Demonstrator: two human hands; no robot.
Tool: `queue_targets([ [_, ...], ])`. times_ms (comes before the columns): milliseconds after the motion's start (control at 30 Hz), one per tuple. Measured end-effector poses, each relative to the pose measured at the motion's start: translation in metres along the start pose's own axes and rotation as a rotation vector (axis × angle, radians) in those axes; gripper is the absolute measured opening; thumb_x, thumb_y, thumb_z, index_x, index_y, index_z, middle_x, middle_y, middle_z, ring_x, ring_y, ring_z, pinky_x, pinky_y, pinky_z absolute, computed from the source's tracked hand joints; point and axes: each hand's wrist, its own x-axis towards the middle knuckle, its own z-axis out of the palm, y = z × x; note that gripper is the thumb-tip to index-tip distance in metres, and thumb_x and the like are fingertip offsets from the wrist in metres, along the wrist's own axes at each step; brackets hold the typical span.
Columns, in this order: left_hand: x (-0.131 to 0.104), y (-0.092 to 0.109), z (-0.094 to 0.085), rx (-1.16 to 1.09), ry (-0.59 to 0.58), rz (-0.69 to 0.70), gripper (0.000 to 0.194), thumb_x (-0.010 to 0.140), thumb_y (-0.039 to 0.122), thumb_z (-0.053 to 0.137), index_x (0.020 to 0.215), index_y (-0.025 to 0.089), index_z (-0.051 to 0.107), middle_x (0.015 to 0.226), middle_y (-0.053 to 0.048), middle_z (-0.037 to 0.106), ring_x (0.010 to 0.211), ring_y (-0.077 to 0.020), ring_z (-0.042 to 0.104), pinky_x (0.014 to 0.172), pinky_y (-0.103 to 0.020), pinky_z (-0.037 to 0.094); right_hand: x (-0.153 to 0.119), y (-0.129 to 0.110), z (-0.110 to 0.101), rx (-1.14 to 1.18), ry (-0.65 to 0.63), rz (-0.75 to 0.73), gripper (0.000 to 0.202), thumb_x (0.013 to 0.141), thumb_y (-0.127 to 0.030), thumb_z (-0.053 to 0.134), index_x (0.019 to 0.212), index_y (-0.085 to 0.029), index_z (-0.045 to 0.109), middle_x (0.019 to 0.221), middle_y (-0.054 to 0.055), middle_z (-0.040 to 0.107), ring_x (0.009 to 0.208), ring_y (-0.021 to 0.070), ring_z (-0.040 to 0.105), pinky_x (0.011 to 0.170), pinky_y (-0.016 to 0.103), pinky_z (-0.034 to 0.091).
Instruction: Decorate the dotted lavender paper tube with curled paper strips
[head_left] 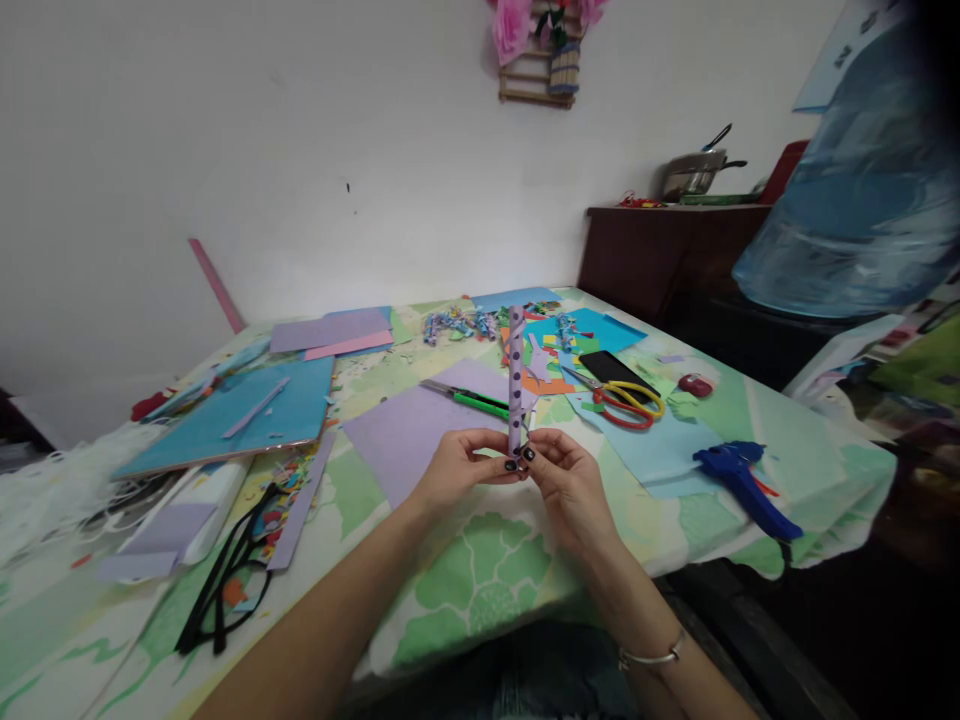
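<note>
A slim lilac paper tube with dark dots (515,375) stands upright between my two hands, near the middle of the table. My left hand (476,462) pinches its lower end from the left. From the right, my right hand (562,475) grips the same end with thumb and fingers. The tube's very bottom is partly hidden by my fingertips. Just behind the hands, a green utility knife (480,403) lies on a lilac paper sheet (397,430).
Scissors with red and yellow handles (630,400) lie by a black phone (619,375). A blue glue gun (746,485) rests near the right edge. Black glasses (232,575) and a blue board (240,415) are on the left. Paper scraps surround small rolled pieces (461,323) at the back.
</note>
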Motion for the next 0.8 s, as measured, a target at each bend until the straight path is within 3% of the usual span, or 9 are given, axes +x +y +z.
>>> queue_targets([
  [200, -0.0011, 0.0021, 0.0014, 0.006, 0.033, -0.019, 0.035, 0.056, 0.028, 0.082, 0.084, 0.01, 0.07, 0.077, -0.006, 0.071, 0.07, -0.0183, 0.068, 0.077, -0.035, 0.056, 0.0, 0.001, -0.0006, -0.007, -0.013, -0.017, 0.028, 0.058, -0.021, 0.08, 0.08, -0.018, 0.064, 0.068, -0.002, 0.063, 0.059, 0.0104, 0.057, 0.059, 0.024, 0.046],
  [400, 0.0017, -0.0025, -0.005, -0.008, -0.01, -0.013, 0.037, 0.059, 0.029, 0.081, 0.09, 0.011, 0.071, 0.084, -0.008, 0.072, 0.076, -0.0189, 0.068, 0.079, -0.034, 0.055, -0.0011, 0.0005, 0.0011, 0.026, -0.035, -0.042, 0.019, 0.067, -0.026, 0.074, 0.082, -0.018, 0.065, 0.069, -0.001, 0.062, 0.063, 0.012, 0.058, 0.062, 0.027, 0.048],
  [800, 0.0028, -0.0039, -0.006, -0.081, 0.005, -0.077, 0.034, 0.055, 0.022, 0.083, 0.086, 0.013, 0.072, 0.078, -0.005, 0.072, 0.073, -0.0175, 0.068, 0.079, -0.033, 0.053, -0.0035, 0.0017, 0.0036, 0.006, -0.037, -0.051, 0.023, 0.062, -0.02, 0.077, 0.082, -0.019, 0.065, 0.073, -0.001, 0.062, 0.065, 0.0113, 0.057, 0.063, 0.025, 0.047],
])
